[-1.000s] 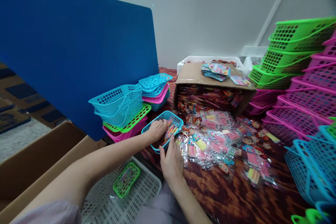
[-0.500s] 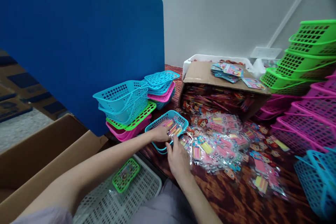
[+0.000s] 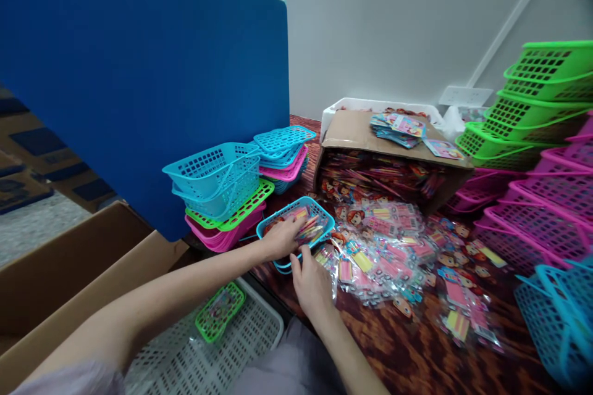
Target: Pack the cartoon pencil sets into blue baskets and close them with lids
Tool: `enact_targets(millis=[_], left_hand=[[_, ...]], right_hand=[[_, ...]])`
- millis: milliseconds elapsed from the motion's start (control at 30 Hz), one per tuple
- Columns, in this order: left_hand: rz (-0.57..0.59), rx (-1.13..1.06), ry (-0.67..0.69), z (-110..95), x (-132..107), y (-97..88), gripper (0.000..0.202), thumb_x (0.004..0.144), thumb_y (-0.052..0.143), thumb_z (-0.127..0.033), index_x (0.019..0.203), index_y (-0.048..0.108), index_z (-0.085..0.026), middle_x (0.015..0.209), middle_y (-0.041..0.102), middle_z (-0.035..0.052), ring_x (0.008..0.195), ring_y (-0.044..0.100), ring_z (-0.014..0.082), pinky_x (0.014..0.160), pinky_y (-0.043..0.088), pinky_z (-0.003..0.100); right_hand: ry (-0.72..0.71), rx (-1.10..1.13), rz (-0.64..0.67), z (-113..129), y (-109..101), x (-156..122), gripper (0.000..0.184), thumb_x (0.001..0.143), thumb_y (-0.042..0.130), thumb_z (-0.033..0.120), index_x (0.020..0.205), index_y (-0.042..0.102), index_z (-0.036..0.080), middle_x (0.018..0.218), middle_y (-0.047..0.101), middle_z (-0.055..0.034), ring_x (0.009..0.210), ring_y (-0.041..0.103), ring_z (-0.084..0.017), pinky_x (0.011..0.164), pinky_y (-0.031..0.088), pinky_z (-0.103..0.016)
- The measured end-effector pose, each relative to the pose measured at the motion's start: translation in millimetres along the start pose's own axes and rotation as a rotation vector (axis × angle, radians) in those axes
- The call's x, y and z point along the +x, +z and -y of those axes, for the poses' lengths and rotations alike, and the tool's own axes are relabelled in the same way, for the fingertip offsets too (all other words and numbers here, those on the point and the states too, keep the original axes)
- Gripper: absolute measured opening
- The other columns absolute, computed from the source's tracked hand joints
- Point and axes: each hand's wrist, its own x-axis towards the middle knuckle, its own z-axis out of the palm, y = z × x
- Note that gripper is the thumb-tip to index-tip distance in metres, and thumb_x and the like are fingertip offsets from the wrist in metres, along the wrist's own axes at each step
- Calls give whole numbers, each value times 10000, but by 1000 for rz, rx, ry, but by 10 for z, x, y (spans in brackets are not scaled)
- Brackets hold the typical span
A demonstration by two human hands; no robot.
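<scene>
A small light-blue plastic basket (image 3: 325, 209) stands at the table's near edge, with clear packets of pink and yellow sticks (image 3: 311, 226) inside. My left hand (image 3: 281, 239) reaches into it from the left, its fingers closed over the packets; the fingertips are partly hidden. At the basket's near rim is my right hand (image 3: 311, 281), thumb and index finger bent onto the edge. Right of the basket spreads a heap of similar clear packets (image 3: 384, 253), some with cartoon heads printed on them.
Stacked blue baskets (image 3: 213, 176) and lids (image 3: 285, 139) stand at left. Behind the heap, a cardboard box (image 3: 345, 126) lies open, full of packets. Green baskets (image 3: 551, 74) and pink ones (image 3: 532, 222) rise at right. Below is a white crate (image 3: 259, 321) holding a green basket (image 3: 220, 313).
My left hand has shifted slightly within the basket, its fingers now further over the packets. The right hand stays at the near rim. The view has shifted slightly.
</scene>
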Motion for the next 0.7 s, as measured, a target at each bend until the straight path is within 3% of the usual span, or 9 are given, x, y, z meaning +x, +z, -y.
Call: enact_targets(millis=[133,233,300,367,433,500,567,700], left_hand=[[8,22,-16,-59,52,15,537,877,514,-153,1402,452,-245,1333,501,181,1057,640,320,914,476,456],[126,-8,37,-13,146,-94,388,795,681,-233,1180,642,-218,1084,646,101,903,676,265,832,513,358],[190,-40,62,53,185,-222,348,742,751,-289,1079,687,-236,885,681,23,770,675,212,737,521,286],[185,-60,56,115,183,-341,280,822,679,-331,1091,683,-255,801,680,-15,721,668,178,703,513,251],[98,-50,11,149,146,-396,272,937,514,-303,1162,646,-228,902,698,27,830,679,195,770,509,274],[-3,-17,-49,148,104,-362,315,967,424,-236,1223,599,-178,1082,675,117,991,660,250,867,491,344],[-45,15,-81,128,92,-257,321,940,471,-201,1239,582,-164,1147,646,167,1055,640,293,910,474,401],[-24,32,-85,105,224,-42,236,927,575,-246,1145,626,-172,1036,680,111,980,662,254,883,502,390]], right_hand=[[9,-12,9,18,-12,0,226,1015,387,329,1114,552,210,910,750,-63,802,710,-213,581,301,-277],[22,-18,24,18,-21,8,232,1014,386,332,1109,556,206,907,752,-66,790,711,-215,581,303,-279],[26,-12,25,-6,-25,9,233,1013,386,339,1103,557,209,889,752,-61,791,713,-217,580,300,-280],[10,-2,22,-44,-21,9,242,1016,377,354,1101,558,218,871,750,-50,793,713,-218,581,295,-282],[-13,-3,23,-81,-14,10,256,1020,364,369,1104,559,226,859,748,-42,786,712,-216,579,287,-283],[-20,-22,27,-100,-9,18,260,1019,363,375,1097,561,226,855,747,-43,776,710,-215,576,280,-282],[-14,-50,39,-95,-16,31,254,1015,371,370,1079,565,219,851,746,-50,769,707,-217,574,279,-282],[-14,-117,64,-49,-67,74,230,1002,387,329,1033,576,202,836,746,-64,753,702,-217,576,281,-283]])
